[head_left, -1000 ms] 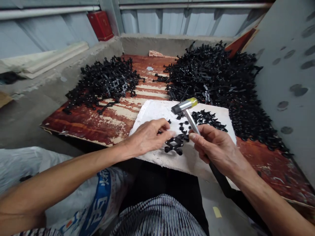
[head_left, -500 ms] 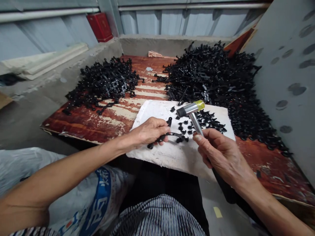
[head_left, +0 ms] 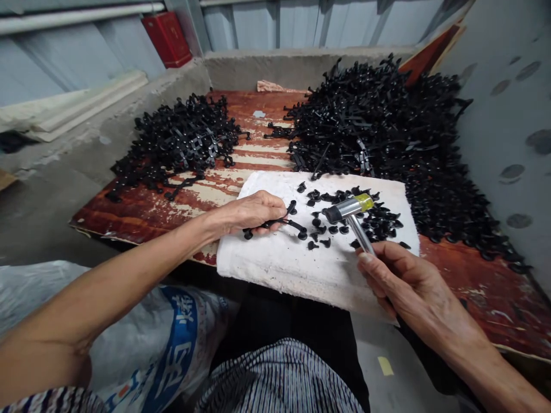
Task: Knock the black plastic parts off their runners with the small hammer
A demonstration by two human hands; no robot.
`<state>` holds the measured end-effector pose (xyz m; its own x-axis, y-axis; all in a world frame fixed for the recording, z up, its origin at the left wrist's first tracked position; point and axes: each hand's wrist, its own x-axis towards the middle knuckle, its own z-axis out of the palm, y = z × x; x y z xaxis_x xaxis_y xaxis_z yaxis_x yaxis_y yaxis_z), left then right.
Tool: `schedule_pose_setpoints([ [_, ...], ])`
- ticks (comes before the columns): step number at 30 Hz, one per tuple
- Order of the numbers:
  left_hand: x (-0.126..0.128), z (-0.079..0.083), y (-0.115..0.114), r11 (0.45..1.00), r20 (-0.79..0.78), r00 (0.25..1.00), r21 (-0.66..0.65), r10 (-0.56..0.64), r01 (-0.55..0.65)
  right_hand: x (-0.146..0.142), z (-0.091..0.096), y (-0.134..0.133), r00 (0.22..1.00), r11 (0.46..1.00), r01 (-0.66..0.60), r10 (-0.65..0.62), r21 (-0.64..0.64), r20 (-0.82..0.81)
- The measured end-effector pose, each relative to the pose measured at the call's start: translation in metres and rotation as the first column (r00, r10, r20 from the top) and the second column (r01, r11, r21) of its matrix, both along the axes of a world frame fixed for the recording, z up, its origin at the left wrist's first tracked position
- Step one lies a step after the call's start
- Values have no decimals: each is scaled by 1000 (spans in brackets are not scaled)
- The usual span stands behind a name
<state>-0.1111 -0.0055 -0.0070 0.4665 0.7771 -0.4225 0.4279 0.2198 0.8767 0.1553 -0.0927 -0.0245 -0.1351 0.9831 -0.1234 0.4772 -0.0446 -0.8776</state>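
Observation:
My left hand (head_left: pixel 260 211) is closed around a black jointed piece (head_left: pixel 295 227) with thin arms and round knobs at their ends; the fingers hide its middle. It is held over the left part of a white cloth pad (head_left: pixel 258 267). My right hand (head_left: pixel 400 275) grips a mallet (head_left: pixel 348 209) by its handle, the head raised above the pad. That head is metal with a black face on the left and a yellow face on the right. Small black knobs (head_left: pixel 333 229) lie scattered on the pad between the hands and behind the mallet.
A large heap of black pieces (head_left: pixel 370 120) covers the right back of the red-brown worn board (head_left: pixel 253 143). Another heap (head_left: pixel 181 137) lies at the left. A grey panel (head_left: pixel 508 126) stands on the right, and a white printed sack (head_left: pixel 129 327) sits below the board's left edge.
My left hand has shifted slightly left and up with the black piece, whose arms now point more to the right. The mallet has moved a little right and down with my right hand.

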Motion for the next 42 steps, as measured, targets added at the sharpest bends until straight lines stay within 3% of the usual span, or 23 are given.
schedule_pose_setpoints([
  [15, -3, -4, 2, 999, 17, 999, 13, -40, 40, 2, -3, 3, 1000, 1000, -7, 7, -30, 17],
  [29, 1, -3, 3, 1000, 18, 1000, 17, 0, 0, 4, -6, 4, 1000, 997, -6, 5, -82, -3],
  [33, 1, -2, 5, 999, -34, 999, 42, -19, 21, 3, -3, 2, 1000, 998, -27, 27, -62, 2],
  [38, 1, 4, 5, 997, -89, 994, 33, -67, 70, -1, 2, 5, 995, 996, -64, 59, 61, 79],
  [40, 2, 6, 6, 998, -95, 993, 14, -64, 65, -4, 2, 12, 983, 975, -93, 58, 199, 175],
  [42, 3, 7, 7, 998, -101, 993, 2, -61, 62, -9, 0, 22, 961, 911, -147, 39, 386, 274],
])
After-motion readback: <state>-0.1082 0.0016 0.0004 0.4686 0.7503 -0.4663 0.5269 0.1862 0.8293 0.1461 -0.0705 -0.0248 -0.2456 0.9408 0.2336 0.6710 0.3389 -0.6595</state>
